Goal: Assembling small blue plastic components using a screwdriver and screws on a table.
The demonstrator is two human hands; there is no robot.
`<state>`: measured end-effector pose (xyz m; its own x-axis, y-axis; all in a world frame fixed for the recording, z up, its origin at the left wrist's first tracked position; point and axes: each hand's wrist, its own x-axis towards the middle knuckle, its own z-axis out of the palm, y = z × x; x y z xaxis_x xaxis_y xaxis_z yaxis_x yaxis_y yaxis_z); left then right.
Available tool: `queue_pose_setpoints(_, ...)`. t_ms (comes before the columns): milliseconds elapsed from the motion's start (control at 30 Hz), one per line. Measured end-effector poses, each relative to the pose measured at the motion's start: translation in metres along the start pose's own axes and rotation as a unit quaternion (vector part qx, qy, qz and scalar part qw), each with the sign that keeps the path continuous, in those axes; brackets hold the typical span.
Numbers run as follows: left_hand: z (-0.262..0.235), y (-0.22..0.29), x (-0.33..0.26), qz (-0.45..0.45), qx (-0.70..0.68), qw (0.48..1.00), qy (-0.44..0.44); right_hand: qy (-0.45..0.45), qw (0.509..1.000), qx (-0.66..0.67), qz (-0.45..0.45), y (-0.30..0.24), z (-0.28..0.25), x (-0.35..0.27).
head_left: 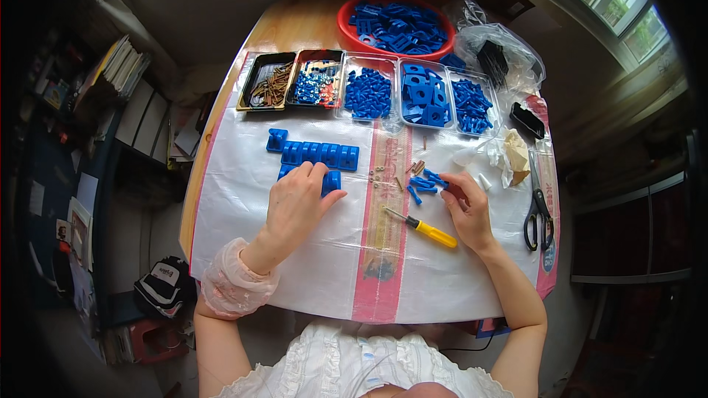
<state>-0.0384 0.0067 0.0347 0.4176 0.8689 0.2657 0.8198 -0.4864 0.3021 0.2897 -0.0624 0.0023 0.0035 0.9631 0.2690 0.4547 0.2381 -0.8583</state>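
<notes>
My left hand (291, 203) is curled over the near row of blue plastic blocks, with thumb and forefinger around the end block (332, 181). Its fingers hide part of that row. Behind it stands a longer row of similar blue blocks (317, 155), with a single blue block (276, 140) at its left corner. My right hand (468, 206) pinches a small blue plastic peg (436, 178) at the edge of a loose group of such pegs (422, 185). Between my hands lies a yellow-handled screwdriver (435, 234). Several small nuts (377, 175) and brass-coloured screws (419, 166) lie behind it.
Trays of screws (271, 87), nuts (316, 85) and blue parts (369, 96) line the table's far side. Behind them sits a red basin (451, 43) of blue pieces. Black scissors (539, 221), crumpled paper (515, 156) and a clear plastic bag (509, 37) are at right.
</notes>
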Motion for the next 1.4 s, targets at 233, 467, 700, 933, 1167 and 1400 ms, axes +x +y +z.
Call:
queue_pose_setpoints(233, -0.001, 0.015, -0.005, 0.065, -0.076, 0.994, -0.044, 0.028, 0.995, 0.064, 0.070, 0.008, -0.002, -0.003)
queue_pose_setpoints(467, 0.004, 0.021, -0.005, 0.116, -0.119, 0.985, -0.055, 0.019, 0.995, 0.074, 0.064, 0.008, -0.002, -0.003)
queue_pose_setpoints(700, 0.006, 0.032, -0.009, 0.133, -0.148, 0.979, -0.054, 0.027, 0.999, 0.032, 0.010, 0.010, 0.000, -0.002)
queue_pose_setpoints(933, 0.008, 0.030, -0.013, 0.071, -0.156, 0.982, -0.082, 0.046, 0.998, -0.024, -0.030, 0.007, -0.001, -0.001)
queue_pose_setpoints(1167, 0.009, 0.020, -0.012, 0.059, -0.215, 0.968, -0.119, 0.050, 0.997, -0.046, -0.041, -0.004, -0.013, 0.002)
queue_pose_setpoints(1400, 0.009, 0.011, -0.006, 0.035, -0.290, 0.944, -0.153, -0.014, 0.999, 0.022, 0.025, -0.031, -0.021, 0.002)
